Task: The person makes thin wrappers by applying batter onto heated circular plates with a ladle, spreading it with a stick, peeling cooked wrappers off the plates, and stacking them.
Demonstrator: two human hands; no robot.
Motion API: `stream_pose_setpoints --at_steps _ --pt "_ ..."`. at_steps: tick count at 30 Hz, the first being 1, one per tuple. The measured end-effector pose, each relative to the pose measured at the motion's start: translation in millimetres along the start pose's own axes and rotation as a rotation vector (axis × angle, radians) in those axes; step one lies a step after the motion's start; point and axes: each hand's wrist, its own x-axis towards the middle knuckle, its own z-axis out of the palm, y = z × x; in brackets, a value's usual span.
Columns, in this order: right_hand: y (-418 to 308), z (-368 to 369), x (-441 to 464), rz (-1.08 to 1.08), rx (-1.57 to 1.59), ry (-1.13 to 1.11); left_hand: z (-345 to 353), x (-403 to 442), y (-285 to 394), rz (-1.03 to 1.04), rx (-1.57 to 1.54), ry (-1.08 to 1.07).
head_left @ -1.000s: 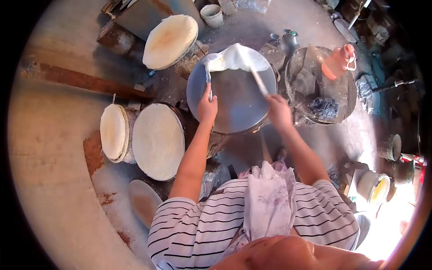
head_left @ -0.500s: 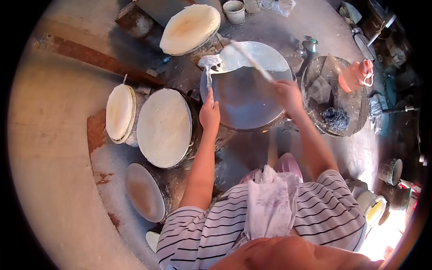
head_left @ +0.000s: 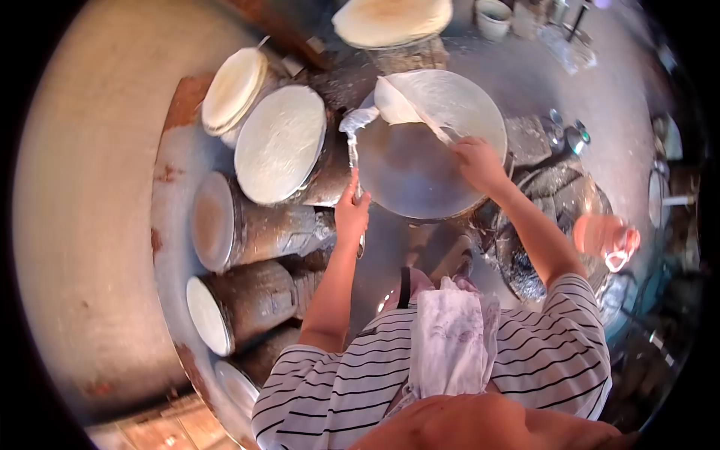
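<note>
My left hand (head_left: 351,214) is closed round the handle of a ladle (head_left: 358,120), its head coated in wet white batter and held at the left rim of a round griddle (head_left: 424,176). My right hand (head_left: 478,166) grips a long thin spreader stick (head_left: 420,112), which slants up and left across the griddle. White batter (head_left: 457,94) covers the far part of the plate in a thin layer, thicker by the stick's far end. The near part of the plate is bare and dark grey.
Several more round griddles stand on drum stoves to the left, one under a pale flatbread (head_left: 281,142). A stack of flatbreads (head_left: 234,88) lies beyond it, and a large flatbread (head_left: 390,19) at the back. On the right are a pink jug (head_left: 600,234) and a white bucket (head_left: 493,19).
The view has turned, so the surroundings shift. The spreader stick has swung lower and closer to the plate, and the batter layer has shifted and changed shape. Both hands keep their grips.
</note>
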Motion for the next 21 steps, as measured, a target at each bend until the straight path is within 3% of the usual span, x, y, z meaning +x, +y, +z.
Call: stream_pose_setpoints --at_steps 2,4,5,7,9,11,15,18,21 --pt "24 -13 -1 -0.026 0.002 -0.056 1 -18 0 -0.045 0.035 0.042" --pt "32 -46 -5 0.092 0.179 0.084 3 -27 7 -0.076 0.033 0.049" --pt "52 -46 -2 0.098 -0.035 0.167 4 -26 6 -0.063 0.034 0.066" --pt "58 -29 10 0.18 0.051 0.05 9 -22 6 -0.03 0.049 0.058" --pt "45 -10 25 -0.079 0.062 -0.008 15 -18 13 -0.025 -0.006 0.035" --pt "27 6 25 -0.108 0.112 -0.047 10 -39 4 -0.035 -0.116 0.026" --pt "31 -9 17 -0.27 0.079 -0.098 3 -79 -2 -0.11 0.088 0.055" --pt "58 -62 32 -0.13 0.171 -0.087 0 -86 -6 -0.11 0.159 -0.027" --pt "71 -34 65 -0.163 0.077 -0.114 9 -84 -5 -0.145 0.199 -0.036"
